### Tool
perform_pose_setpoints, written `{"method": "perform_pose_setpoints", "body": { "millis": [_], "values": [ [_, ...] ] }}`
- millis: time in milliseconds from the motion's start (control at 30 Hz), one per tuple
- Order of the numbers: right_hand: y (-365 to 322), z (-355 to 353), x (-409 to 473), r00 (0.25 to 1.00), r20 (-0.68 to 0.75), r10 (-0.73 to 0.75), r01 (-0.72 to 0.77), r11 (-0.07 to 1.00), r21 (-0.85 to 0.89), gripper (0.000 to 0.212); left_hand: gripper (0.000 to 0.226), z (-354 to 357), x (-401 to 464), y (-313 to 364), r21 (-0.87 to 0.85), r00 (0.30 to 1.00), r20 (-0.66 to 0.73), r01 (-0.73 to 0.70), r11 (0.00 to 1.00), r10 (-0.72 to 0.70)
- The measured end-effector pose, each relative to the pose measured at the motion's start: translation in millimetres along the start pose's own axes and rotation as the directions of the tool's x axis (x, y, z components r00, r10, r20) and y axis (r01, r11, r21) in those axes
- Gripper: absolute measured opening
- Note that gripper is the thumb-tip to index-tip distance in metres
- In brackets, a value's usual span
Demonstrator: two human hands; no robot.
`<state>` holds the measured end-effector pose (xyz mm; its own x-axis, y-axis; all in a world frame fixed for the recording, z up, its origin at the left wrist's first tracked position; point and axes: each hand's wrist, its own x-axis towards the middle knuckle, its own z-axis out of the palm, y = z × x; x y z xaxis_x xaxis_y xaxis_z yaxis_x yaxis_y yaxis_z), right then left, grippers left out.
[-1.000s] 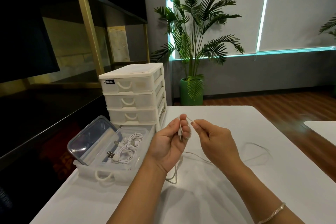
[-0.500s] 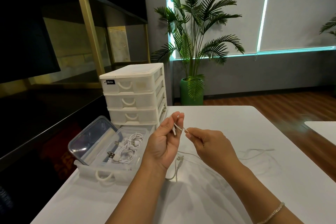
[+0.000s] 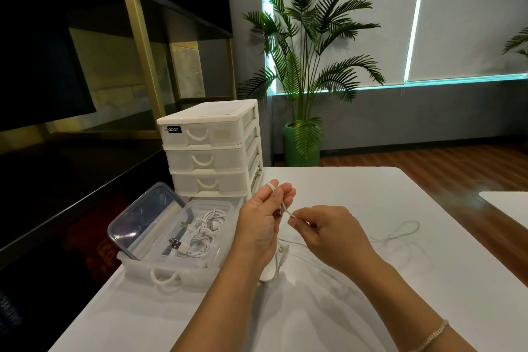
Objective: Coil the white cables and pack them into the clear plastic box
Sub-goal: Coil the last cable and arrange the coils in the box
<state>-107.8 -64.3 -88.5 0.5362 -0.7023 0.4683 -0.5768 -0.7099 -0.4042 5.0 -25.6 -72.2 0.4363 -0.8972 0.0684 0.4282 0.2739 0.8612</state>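
Observation:
My left hand [image 3: 261, 223] is raised over the table, with a white cable [image 3: 398, 233] looped round its fingertips and the plug end against its palm. Just to its right, my right hand [image 3: 323, 233] pinches the same cable between thumb and forefinger. The cable's loose length trails right across the white table [image 3: 428, 280] in a loop. To the left, the clear plastic box [image 3: 225, 208] stands open with coiled white cables [image 3: 201, 233] inside. Its lid [image 3: 143, 216] leans up against the box's left side.
A white drawer unit [image 3: 211, 151] with three drawers stands behind the box at the table's back left corner. A loose white drawer [image 3: 165, 273] holds the box. The table's left edge drops off beside it. A second table's corner [image 3: 508, 206] shows at the right.
My right hand has drawn the cable down and right while my left hand turned, laying a wrap round its fingers. The loose loop on the table has pulled in closer.

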Motion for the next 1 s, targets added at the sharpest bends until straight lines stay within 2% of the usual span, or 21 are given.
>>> {"method": "perform_pose_setpoints", "body": {
  "millis": [67, 133, 233, 300, 500, 633, 800, 1000],
  "values": [
    [0, 0, 0, 1.000, 0.008, -0.006, 0.006, 1.000, -0.003, 0.030, 0.032, 0, 0, 1, 0.047, 1.000, 0.002, -0.011, 0.999, 0.010],
    [-1, 0, 0, 1.000, 0.014, -0.011, 0.012, 1.000, -0.005, 0.029, 0.033, -1, 0, 0, 0.168, 0.999, -0.004, -0.038, 0.985, 0.039],
    [-1, 0, 0, 1.000, -0.008, -0.019, 0.019, 1.000, 0.006, 0.029, 0.036, -4, 2, -4, 0.424, 0.992, 0.011, -0.116, 0.898, 0.123],
    [-1, 0, -1, 0.999, -0.031, -0.025, 0.026, 0.999, 0.019, 0.027, 0.034, -5, 1, -4, 0.491, 0.990, 0.019, -0.134, 0.861, 0.143],
    [1, 0, -1, 0.986, -0.152, -0.064, 0.068, 0.997, 0.027, 0.015, 0.026, -3, -3, -4, 0.594, 0.993, 0.094, -0.118, 0.796, 0.077],
    [5, 0, 0, 0.977, -0.211, -0.025, 0.037, 0.998, 0.057, 0.009, 0.036, -3, -2, -7, 0.654, 0.988, 0.155, -0.082, 0.752, -0.027],
    [9, 2, 1, 0.963, -0.268, -0.002, 0.021, 0.998, 0.066, 0.012, 0.032, -6, -2, -5, 0.628, 0.969, 0.242, -0.121, 0.769, -0.046],
    [12, -1, 3, 0.946, -0.323, -0.018, 0.052, 0.994, 0.096, 0.005, 0.037, -12, 1, -6, 0.666, 0.940, 0.337, -0.200, 0.719, -0.051]
  ]
}}
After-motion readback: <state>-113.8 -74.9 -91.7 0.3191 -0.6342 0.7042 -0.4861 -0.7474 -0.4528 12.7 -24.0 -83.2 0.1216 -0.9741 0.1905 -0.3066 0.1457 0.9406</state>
